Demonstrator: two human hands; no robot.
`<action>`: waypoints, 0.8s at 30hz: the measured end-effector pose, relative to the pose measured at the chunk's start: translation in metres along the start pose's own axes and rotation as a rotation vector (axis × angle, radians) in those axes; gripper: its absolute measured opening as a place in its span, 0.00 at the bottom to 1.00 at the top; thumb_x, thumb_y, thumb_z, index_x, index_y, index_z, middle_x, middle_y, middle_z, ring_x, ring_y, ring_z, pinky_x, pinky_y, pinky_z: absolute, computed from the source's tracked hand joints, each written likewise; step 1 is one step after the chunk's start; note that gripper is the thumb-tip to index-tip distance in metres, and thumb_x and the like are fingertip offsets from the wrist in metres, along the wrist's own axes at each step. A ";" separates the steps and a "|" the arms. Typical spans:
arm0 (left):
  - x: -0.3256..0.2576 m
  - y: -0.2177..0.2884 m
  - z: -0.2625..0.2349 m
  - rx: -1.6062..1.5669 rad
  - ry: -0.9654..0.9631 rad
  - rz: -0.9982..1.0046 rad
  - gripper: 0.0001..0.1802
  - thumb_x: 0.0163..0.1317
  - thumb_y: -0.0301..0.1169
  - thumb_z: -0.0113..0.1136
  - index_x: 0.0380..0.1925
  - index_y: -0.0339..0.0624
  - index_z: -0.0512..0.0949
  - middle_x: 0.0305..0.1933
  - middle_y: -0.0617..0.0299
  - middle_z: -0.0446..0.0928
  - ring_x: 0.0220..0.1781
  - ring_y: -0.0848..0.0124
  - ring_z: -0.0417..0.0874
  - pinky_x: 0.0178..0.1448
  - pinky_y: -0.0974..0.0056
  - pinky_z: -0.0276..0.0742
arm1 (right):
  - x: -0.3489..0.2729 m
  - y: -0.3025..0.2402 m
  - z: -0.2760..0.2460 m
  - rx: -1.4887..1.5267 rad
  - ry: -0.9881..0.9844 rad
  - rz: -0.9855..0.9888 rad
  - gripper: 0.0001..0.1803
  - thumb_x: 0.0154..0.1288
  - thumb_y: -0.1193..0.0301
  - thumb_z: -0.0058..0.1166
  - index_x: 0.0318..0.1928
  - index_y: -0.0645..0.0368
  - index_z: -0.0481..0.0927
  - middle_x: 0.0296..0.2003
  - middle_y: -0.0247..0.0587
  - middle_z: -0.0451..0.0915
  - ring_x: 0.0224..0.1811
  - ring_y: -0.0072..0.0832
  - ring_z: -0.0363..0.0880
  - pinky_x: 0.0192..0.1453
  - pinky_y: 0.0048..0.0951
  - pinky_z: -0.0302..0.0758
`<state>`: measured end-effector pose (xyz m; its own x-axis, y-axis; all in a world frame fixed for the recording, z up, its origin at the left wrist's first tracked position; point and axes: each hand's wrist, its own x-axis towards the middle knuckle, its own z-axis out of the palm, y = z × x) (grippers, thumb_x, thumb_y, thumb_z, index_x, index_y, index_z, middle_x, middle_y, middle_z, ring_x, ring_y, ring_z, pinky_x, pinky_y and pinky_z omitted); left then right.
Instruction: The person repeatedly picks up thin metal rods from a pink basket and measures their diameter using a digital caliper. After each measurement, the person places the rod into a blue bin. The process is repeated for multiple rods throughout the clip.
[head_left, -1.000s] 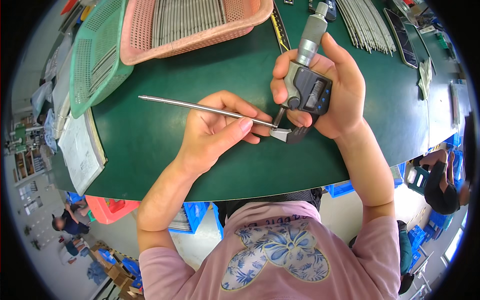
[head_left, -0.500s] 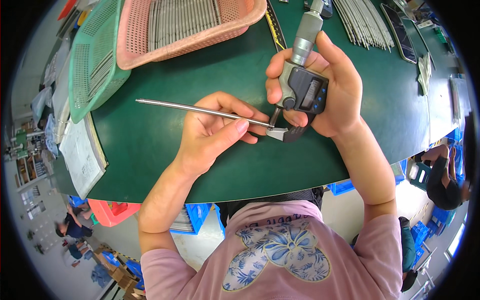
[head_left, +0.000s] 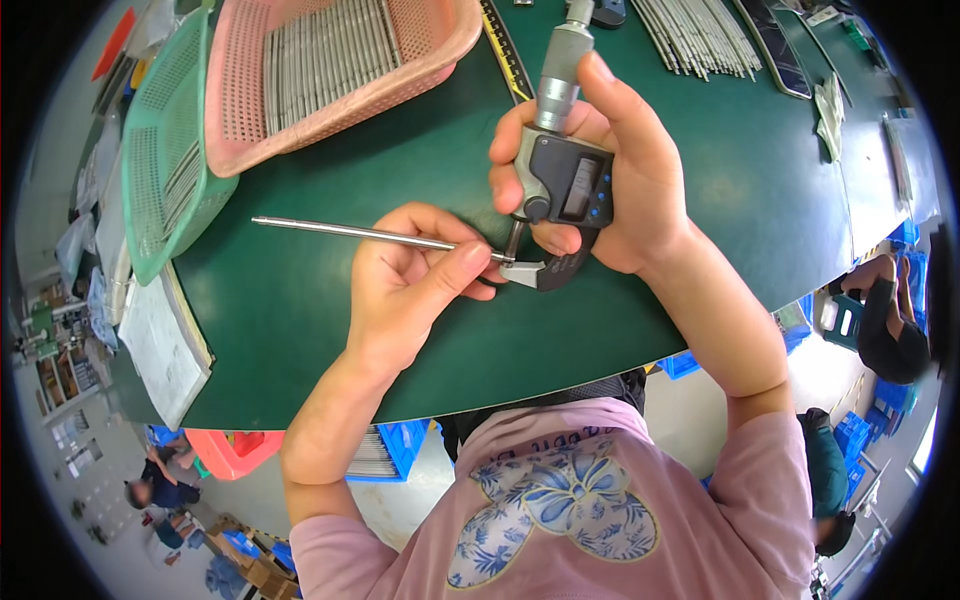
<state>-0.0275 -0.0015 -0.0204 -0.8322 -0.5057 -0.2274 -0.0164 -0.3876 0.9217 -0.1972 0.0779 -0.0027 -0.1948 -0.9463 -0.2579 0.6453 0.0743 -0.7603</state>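
Between the thumb and fingers of my left hand (head_left: 408, 280) lies a thin metal rod (head_left: 340, 230), its far tip pointing left over the table. The rod's right end sits at the jaws of a digital micrometer (head_left: 568, 180); whether both jaws touch it is too small to tell. My right hand (head_left: 640, 170) is wrapped round the micrometer's body, fingers on its left side, thumb raised beside the grey thimble (head_left: 566, 55). The small display faces up.
A pink basket (head_left: 345, 108) of metal rods stands at the upper left, overlapping a green basket (head_left: 150, 200) with more rods. A booklet (head_left: 165, 350) lies at the left edge. A ruler (head_left: 507, 50), a row of rods (head_left: 695, 38) and a phone (head_left: 775, 45) lie at the back.
In the picture, both hands, the rod and the micrometer have shifted left along with the table and baskets. The rod's end stays at the micrometer's jaws, and both grips are unchanged.
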 end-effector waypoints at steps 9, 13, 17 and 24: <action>-0.001 0.002 -0.004 -0.023 -0.034 -0.015 0.09 0.56 0.29 0.57 0.31 0.36 0.68 0.33 0.56 0.73 0.33 0.70 0.79 0.33 0.68 0.81 | 0.002 0.003 0.002 0.069 0.036 0.063 0.32 0.66 0.45 0.24 0.37 0.64 0.70 0.23 0.43 0.74 0.07 0.20 0.61 0.10 0.18 0.61; -0.001 0.002 -0.004 -0.028 -0.041 -0.017 0.09 0.56 0.28 0.57 0.32 0.36 0.68 0.33 0.55 0.73 0.33 0.70 0.79 0.33 0.68 0.81 | 0.002 0.003 0.003 0.077 0.066 0.076 0.32 0.66 0.46 0.24 0.37 0.64 0.70 0.23 0.42 0.74 0.07 0.20 0.61 0.10 0.18 0.61; -0.001 0.001 -0.004 -0.042 -0.038 -0.018 0.09 0.56 0.28 0.57 0.32 0.36 0.68 0.33 0.55 0.73 0.33 0.70 0.79 0.33 0.68 0.81 | 0.001 0.004 0.005 0.065 0.100 0.080 0.32 0.66 0.45 0.24 0.37 0.63 0.70 0.22 0.42 0.74 0.07 0.20 0.60 0.10 0.18 0.61; 0.000 0.001 -0.005 -0.053 -0.042 -0.003 0.09 0.55 0.26 0.57 0.32 0.35 0.68 0.33 0.55 0.74 0.33 0.69 0.80 0.33 0.69 0.80 | 0.002 0.002 0.004 0.032 0.038 0.034 0.32 0.66 0.46 0.22 0.35 0.62 0.71 0.22 0.43 0.73 0.07 0.21 0.60 0.10 0.18 0.60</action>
<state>-0.0246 -0.0060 -0.0208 -0.8547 -0.4723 -0.2155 0.0101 -0.4301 0.9027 -0.1930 0.0754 -0.0024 -0.1993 -0.9308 -0.3063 0.6754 0.0960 -0.7312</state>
